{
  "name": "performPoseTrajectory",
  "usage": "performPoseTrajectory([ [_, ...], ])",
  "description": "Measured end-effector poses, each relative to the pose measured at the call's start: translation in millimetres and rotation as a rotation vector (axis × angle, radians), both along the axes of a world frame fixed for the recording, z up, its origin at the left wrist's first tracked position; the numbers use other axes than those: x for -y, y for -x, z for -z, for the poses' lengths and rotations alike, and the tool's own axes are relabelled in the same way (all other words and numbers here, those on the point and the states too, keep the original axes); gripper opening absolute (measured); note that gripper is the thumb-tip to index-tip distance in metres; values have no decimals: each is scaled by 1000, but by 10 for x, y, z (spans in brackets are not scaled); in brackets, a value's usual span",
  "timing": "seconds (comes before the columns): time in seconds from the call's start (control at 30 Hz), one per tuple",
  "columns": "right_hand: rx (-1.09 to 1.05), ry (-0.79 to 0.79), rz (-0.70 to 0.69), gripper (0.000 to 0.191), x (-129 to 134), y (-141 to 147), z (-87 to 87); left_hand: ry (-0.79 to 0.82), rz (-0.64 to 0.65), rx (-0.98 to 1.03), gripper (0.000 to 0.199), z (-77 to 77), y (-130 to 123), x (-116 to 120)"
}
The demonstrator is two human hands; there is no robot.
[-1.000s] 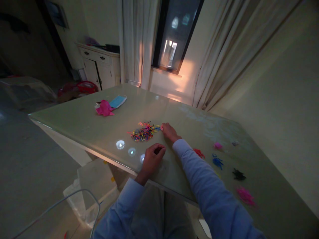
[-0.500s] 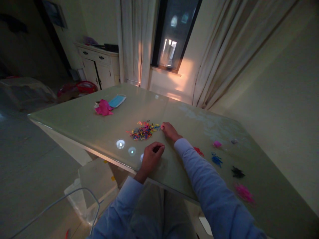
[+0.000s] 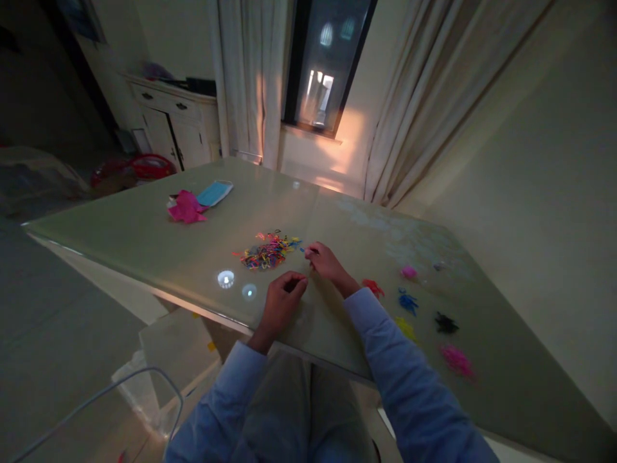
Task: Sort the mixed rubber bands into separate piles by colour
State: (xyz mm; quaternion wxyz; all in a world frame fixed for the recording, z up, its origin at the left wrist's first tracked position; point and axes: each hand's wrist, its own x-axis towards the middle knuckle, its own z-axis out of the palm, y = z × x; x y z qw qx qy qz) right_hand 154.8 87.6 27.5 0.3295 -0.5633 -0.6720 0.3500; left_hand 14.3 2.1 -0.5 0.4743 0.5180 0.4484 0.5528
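Note:
A loose heap of small, thin loops in mixed colours, looking like rubber bands, lies on the glossy table. Just right of the heap is my right hand, its thumb and fingers pinched low over the tabletop. A tiny blue band shows at those fingertips; whether it is held or only lies beside them is unclear. My left hand rests nearer the table's front edge, curled with thumb and index fingertips together; anything inside is hidden.
Sorted clumps lie to the right: red, blue, yellow, black and pink. A smaller pink clump sits farther back. Crumpled pink paper and a blue face mask are at left.
My right hand has drawn back slightly from the heap, toward me. The view has shifted to the right, uncovering the yellow clump beside my right sleeve. My left hand keeps its curled shape.

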Motion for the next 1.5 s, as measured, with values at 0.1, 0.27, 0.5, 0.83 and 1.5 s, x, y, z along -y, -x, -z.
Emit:
performPoseTrajectory([
  [0.1, -178, 79, -40, 23, 339, -71, -97, 13, 7, -6, 24, -14, 23, 6],
  [0.27, -770, 264, -63, 29, 883, -292, -324, 24, -11, 8, 26, -6, 51, 1],
  [0.5, -1227, 387, -41, 24, 1296, -505, -475, 39, -37, -63, 28, -47, 80, 18],
  [0.83, -881, 109, 250, 29, 1633, -1230, -671, 89, -72, -83, 32, -54, 80, 29],
  [1.5, 525, 27, 514, 13, 1315, -2602, -106, 73, -109, -317, 34, -91, 87, 36],
])
